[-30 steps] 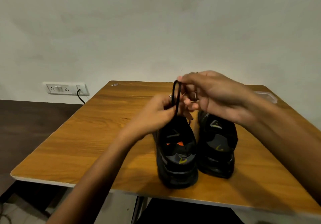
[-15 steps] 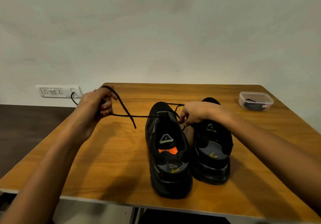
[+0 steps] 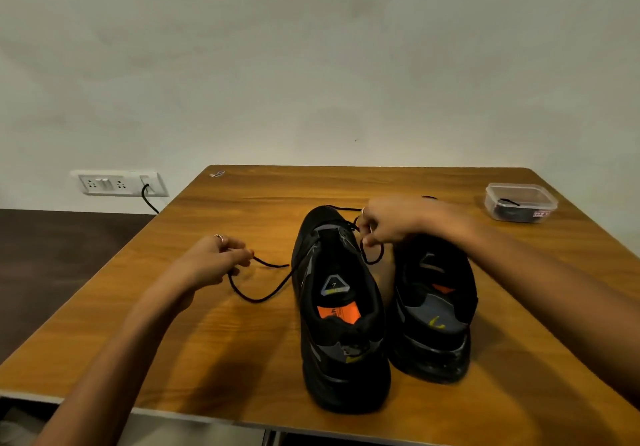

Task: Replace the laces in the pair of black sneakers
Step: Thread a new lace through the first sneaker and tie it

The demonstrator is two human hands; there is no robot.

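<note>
Black low sneaker with orange insole tag [image 3: 341, 307] stands near front table edge, toe pointing away; second black sneaker [image 3: 433, 303] just beside, right. Thin black lace [image 3: 266, 295] runs sideways from left sneaker's far eyelets. Left hand [image 3: 213, 262] pinches free end left of sneaker. Right hand [image 3: 391, 220], nearer eyelets, pinches other part. Wide bare wooden table [image 3: 173, 324] left. Clear plastic box [image 3: 519, 201] far right.

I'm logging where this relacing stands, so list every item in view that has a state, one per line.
Left black sneaker: upright on the wooden table, lace partly threaded.
Right black sneaker: upright beside it, lacing hidden.
Black lace: slack, trailing left across the table.
Left hand: pinches the lace end.
Right hand: pinches the lace at the eyelets.
Clear plastic tub: dark contents inside; lid unclear.
</note>
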